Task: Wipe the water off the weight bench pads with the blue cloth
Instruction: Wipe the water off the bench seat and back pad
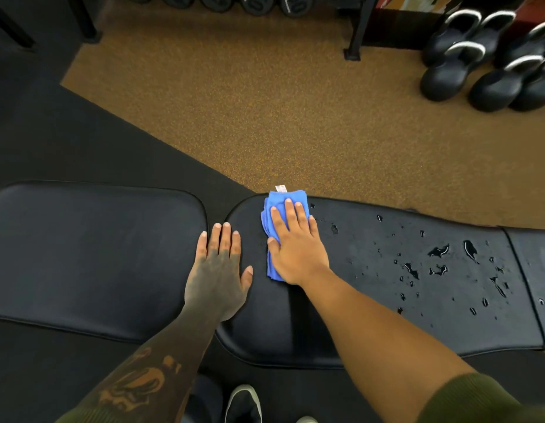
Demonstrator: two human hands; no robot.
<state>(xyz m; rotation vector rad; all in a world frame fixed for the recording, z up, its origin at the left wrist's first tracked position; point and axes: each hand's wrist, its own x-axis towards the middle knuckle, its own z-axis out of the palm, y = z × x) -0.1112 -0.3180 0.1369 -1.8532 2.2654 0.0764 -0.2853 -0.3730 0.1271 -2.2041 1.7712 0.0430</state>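
Observation:
A black weight bench crosses the view: a seat pad [91,248] on the left and a long back pad [387,315] on the right. My right hand [295,242] lies flat, palm down, on a folded blue cloth [272,209] at the back pad's left end, near the far edge. Water drops and small puddles [438,264] dot the back pad to the right of the cloth. My left hand [219,270] rests flat with fingers apart across the gap between the two pads, holding nothing.
Several black kettlebells [484,56] stand on the brown speckled floor [265,102] at the far right. A rack's black legs [355,41] stand at the back. A dark mat [36,132] covers the left floor. My shoe [243,404] shows below the bench.

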